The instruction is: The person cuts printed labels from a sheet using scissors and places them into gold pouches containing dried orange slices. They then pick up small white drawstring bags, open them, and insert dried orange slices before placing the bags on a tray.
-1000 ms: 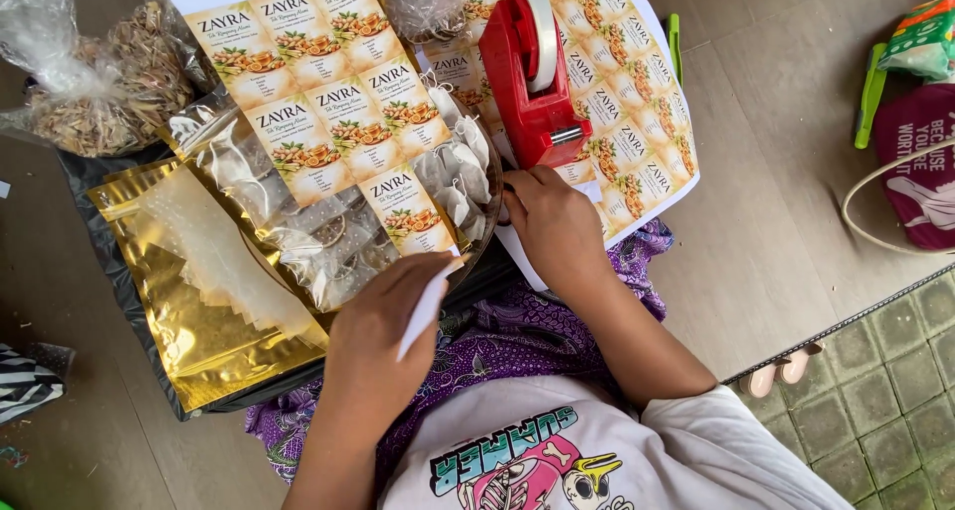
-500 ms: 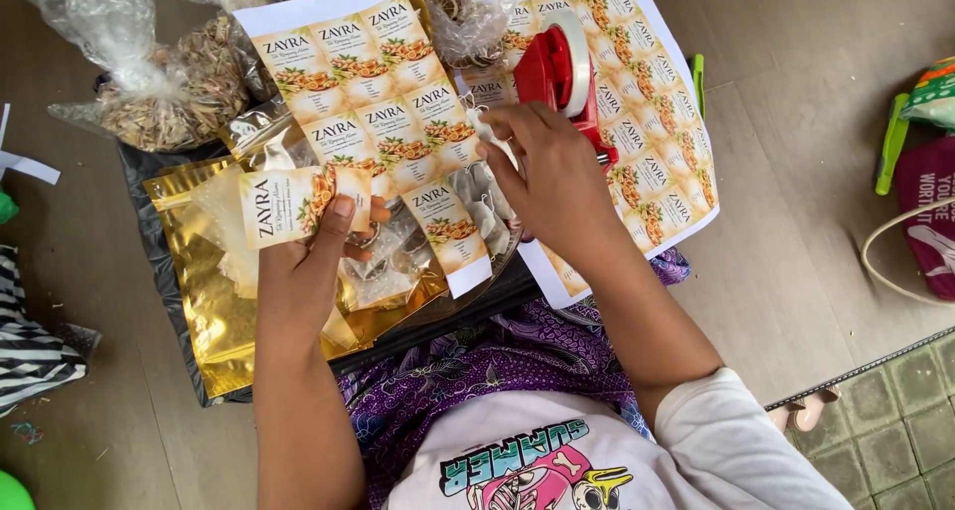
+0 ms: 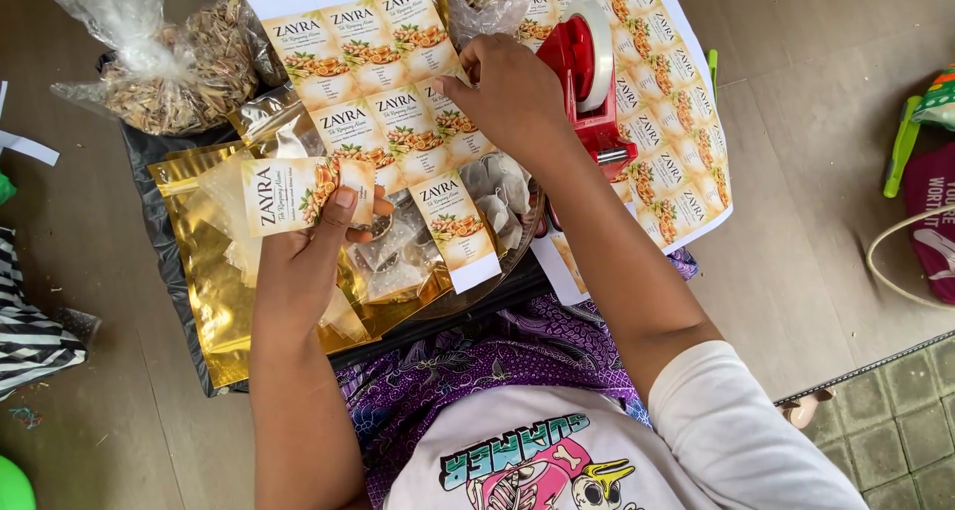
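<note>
Left hand point(image 3: 303, 256) grips a cut label point(image 3: 298, 194); right hand point(image 3: 502, 92) pinches the label sheet point(image 3: 383, 102) edge, red tape dispenser point(image 3: 587, 72) crowding at 3 o'clock.

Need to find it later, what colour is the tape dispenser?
Red, holding a white roll; the tape dispenser shows in the head view.

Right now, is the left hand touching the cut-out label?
Touching. The head view shows the left hand pinching the cut-out label, thumb pressed flat on its front face above the gold pouch.
</note>
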